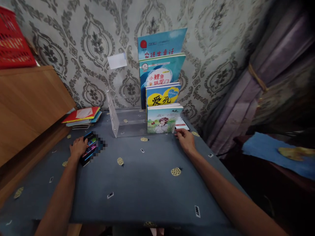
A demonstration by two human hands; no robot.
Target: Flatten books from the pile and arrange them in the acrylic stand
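My left hand (78, 148) is closed on the left edge of a dark book (89, 147) with a bright, multicoloured cover, at the left of the table. Part of that cover is blurred out. At the right end of a clear stepped book stand (113, 119), my right hand (186, 140) has its fingers bent together against the stand's lower corner. Picture books stand upright in tiers on the stand's right side: a green-and-blue one (157, 122) in front, a blue-and-yellow one (150, 95) behind it, then taller blue ones (145, 72).
A pile of books (82, 115) with a red one on top lies at the back left, near a wooden cabinet (31, 98) bearing a red basket (14, 42). A phone (184, 125) lies behind my right hand. Purple curtain (248, 85) and a blue cloth (265, 149) are at right.
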